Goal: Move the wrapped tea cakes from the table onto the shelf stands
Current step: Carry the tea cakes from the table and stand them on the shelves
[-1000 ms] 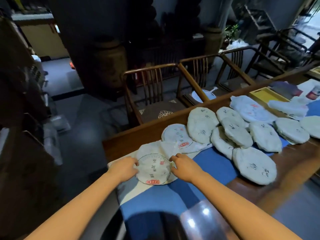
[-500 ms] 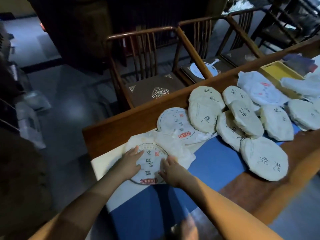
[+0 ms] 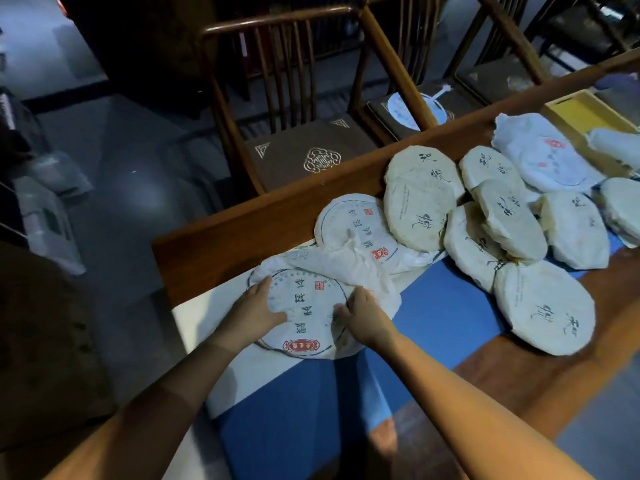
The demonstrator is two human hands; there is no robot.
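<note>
Both hands lie flat on the nearest wrapped tea cake (image 3: 304, 315), which rests on the bench (image 3: 221, 247) at its end corner: the left hand (image 3: 258, 311) covers its left rim, the right hand (image 3: 362, 315) its right rim, each grip spread wide and closed on nothing yet. Set on opposite edges, they look ready to scoop the disc up evenly. Loose paper (image 3: 349, 268) bunches just behind this cake, touching the second red-stamped cake (image 3: 356, 226).

Long brown wood bench (image 3: 221, 244). Blue and white cloth (image 3: 446, 306) lies flat on it. Many round wrapped tea cakes (image 3: 543, 306) lie on cloth, some leaning on each other. Yellow tray (image 3: 581, 112) sits at far end of bench.
</note>
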